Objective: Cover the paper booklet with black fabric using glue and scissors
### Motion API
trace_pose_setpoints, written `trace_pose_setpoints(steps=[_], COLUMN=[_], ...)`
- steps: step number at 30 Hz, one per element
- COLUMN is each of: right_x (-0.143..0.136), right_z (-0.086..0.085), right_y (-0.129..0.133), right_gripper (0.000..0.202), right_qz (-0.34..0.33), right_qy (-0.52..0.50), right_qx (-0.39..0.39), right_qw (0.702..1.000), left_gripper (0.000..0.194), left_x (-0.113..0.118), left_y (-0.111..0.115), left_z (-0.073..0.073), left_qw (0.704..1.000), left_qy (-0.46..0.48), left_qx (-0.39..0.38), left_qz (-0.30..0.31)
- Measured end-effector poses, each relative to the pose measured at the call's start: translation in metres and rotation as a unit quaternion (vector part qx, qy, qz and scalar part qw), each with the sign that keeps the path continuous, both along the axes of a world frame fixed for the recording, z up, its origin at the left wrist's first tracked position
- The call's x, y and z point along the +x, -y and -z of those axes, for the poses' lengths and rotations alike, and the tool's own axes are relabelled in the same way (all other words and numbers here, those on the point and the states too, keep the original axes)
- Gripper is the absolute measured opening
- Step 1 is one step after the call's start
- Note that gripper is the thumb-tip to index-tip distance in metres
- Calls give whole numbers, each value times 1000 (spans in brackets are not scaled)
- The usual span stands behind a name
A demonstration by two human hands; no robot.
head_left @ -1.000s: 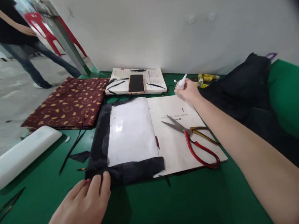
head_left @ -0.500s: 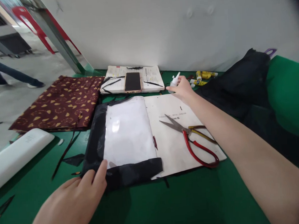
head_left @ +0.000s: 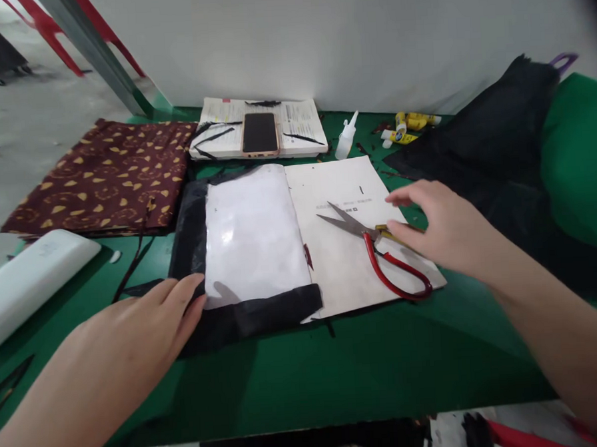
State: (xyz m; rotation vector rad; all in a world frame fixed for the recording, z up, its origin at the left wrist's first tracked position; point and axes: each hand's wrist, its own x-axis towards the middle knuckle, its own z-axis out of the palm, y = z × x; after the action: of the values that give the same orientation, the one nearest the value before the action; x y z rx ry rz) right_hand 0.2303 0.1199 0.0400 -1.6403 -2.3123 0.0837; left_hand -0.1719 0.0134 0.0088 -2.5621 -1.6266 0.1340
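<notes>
An open book (head_left: 344, 274) lies before me, its left cover faced with white paper (head_left: 257, 246) and edged with black fabric (head_left: 263, 312). At the lower left corner of that cover, my left hand (head_left: 148, 318) is closed, with a bit of the black fabric between thumb and fingers. My right hand (head_left: 438, 223) is open and holds nothing, its thumb and fingers apart near the yellow handle of the scissors (head_left: 372, 246). The scissors rest with blades parted on the right page. Beyond the book, a small white squeeze bottle (head_left: 345, 139) with a pointed nozzle stands upright.
A phone (head_left: 260, 132) lies on a thick book (head_left: 303, 120) at the back. Patterned maroon cloth (head_left: 100, 177) and a long white case (head_left: 36, 284) are at left. Yellow tubes (head_left: 408, 126) and black cloth (head_left: 488, 120) lie at right on the green table (head_left: 297, 390).
My right hand has let go of the squeeze bottle and come back toward me, near the scissors. My left fingers have closed on the black fabric at the corner. The view has tipped downward.
</notes>
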Motion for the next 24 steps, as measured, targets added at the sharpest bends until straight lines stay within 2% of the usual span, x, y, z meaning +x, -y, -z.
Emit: trace_pose_setpoints(steps=[1, 2, 4, 6, 8, 10, 16, 21, 24], right_x=[1, 3, 5, 6, 7, 7, 11, 9, 5], right_z=[2, 5, 13, 21, 26, 30, 31, 34, 37], right_y=[9, 16, 24, 29, 31, 31, 30, 29, 30], right_gripper=[34, 37, 42, 46, 47, 47, 49, 43, 42], right_qz=[-2, -5, -7, -7, -5, 2, 13, -5, 18], right_qy=[28, 48, 75, 86, 89, 88, 96, 114, 127], right_qx=[-21, -37, -61, -76, -80, -76, -72, -45, -27], right_qw=[999, 998, 995, 993, 993, 993, 993, 992, 991], left_gripper=[43, 43, 35, 30, 28, 29, 29, 22, 21], left_x=[7, 15, 32, 46, 58, 67, 80, 88, 88], left_y=[-3, -7, -14, -21, -25, -27, -36, -54, -64], left_z=[-4, -8, -12, -9, -3, 3, 7, 6, 7], left_qw=[997, 995, 996, 991, 982, 973, 934, 905, 898], left_qy=[-55, -75, -22, 73, 144, 195, 303, 330, 332], left_qx=[22, 42, 71, 82, 52, -13, -162, -235, -250], left_qz=[40, 51, 41, 78, 112, 125, 97, 127, 149])
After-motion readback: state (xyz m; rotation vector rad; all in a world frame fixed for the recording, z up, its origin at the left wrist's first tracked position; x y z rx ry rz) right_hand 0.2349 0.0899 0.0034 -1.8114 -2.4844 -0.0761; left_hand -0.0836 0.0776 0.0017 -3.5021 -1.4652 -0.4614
